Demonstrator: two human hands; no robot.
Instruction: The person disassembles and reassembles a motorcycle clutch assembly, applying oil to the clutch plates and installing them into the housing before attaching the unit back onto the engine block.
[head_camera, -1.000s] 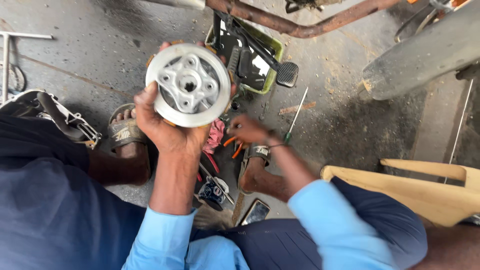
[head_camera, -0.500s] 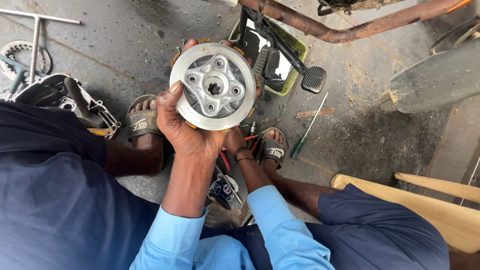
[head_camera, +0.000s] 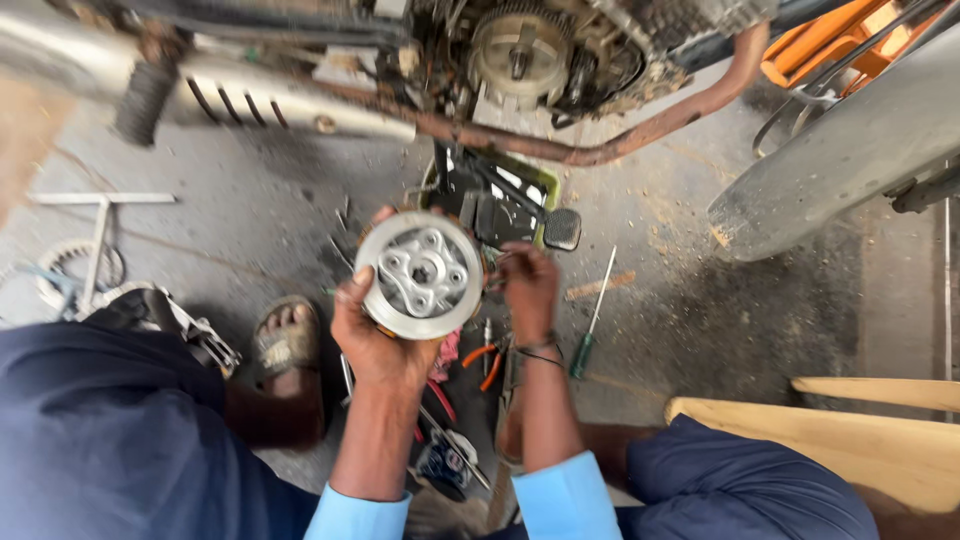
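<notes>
The motorcycle engine (head_camera: 540, 60) had come into view beyond your hands as your head lifted. Your left hand (head_camera: 385, 340) still gripped the round silver clutch hub (head_camera: 425, 275) from beneath, face toward you. Your right hand (head_camera: 528, 290) had risen beside its rim, fingers curled on something small; the screwdriver (head_camera: 592, 315) lay just right.

Left hand (head_camera: 385, 335) raised, grip closed; right hand (head_camera: 528, 290) curled alongside.

Dusty grey concrete floor (head_camera: 250, 240) (daylit), possibly wooden bench (head_camera: 850, 440) at right
</notes>
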